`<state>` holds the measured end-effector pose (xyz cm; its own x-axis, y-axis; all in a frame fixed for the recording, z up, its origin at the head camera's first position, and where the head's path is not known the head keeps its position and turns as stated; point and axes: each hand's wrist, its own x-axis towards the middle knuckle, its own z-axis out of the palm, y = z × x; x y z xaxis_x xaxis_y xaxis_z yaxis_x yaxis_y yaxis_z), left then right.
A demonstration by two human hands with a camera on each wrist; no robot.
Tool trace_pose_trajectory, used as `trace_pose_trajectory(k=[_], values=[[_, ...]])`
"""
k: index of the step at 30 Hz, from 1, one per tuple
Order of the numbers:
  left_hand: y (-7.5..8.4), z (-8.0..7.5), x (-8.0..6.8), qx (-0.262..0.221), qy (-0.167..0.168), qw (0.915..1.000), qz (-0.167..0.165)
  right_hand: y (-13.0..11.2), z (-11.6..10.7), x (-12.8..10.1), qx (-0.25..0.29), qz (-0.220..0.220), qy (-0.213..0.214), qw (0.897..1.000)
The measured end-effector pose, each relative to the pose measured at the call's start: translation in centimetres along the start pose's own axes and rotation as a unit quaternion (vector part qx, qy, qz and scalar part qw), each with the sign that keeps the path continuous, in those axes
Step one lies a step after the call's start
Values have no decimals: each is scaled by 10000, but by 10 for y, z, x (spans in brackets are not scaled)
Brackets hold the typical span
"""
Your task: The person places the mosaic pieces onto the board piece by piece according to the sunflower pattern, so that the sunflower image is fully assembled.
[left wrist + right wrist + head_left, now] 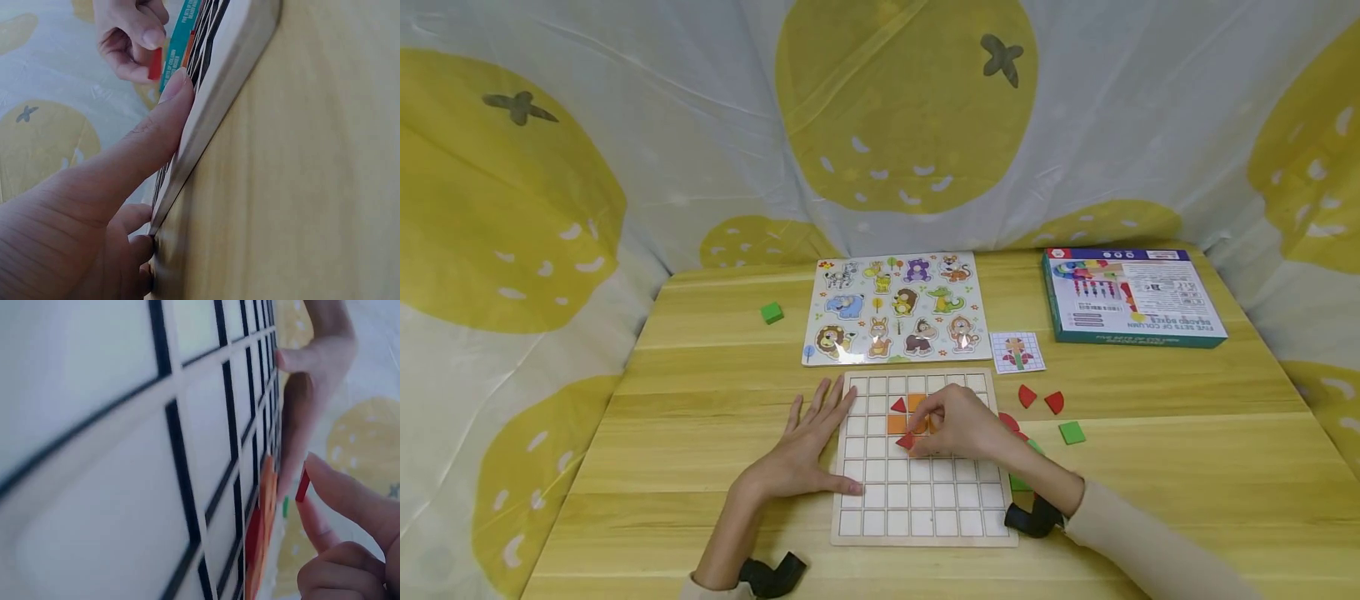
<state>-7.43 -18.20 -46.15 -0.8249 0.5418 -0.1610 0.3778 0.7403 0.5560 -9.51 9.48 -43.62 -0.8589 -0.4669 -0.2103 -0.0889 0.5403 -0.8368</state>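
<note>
My right hand (958, 425) pinches a small red triangular piece (905, 442) between thumb and fingertip, over the pale wooden grid board (922, 522). In the right wrist view that red piece (303, 483) stands on edge between the fingertips, apart from the board surface. Beneath and beside this hand lie orange pieces (897, 425), some partly hidden by its fingers. Another red triangle (898, 405) lies on the grid just left of the upper orange square (916, 403). My left hand (805, 454) rests with spread fingers along the board's left edge, its thumb (147, 134) on the rim.
Right of the board lie red quarter-round pieces (1055, 402) and a green square (1072, 432); more pieces are partly under the right forearm. Behind stand an animal puzzle (865, 329), a pattern card (1030, 361) and a box (1165, 292). A green block (772, 312) lies far left.
</note>
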Motion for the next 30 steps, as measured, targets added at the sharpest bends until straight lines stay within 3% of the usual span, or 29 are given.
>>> trace_pose_trajectory(k=[12, 21, 30], values=[[1, -1, 0, -30, -63, 10000, -68, -9, 16, 9, -629, 200, -9, 9978], [1, -1, 0, 2, -101, 9999, -124, -9, 15, 13, -607, -4, -206, 9979], [0, 0, 1, 25, -36, 10000, -64, -7, 15, 15, -700, 57, -191, 9973]])
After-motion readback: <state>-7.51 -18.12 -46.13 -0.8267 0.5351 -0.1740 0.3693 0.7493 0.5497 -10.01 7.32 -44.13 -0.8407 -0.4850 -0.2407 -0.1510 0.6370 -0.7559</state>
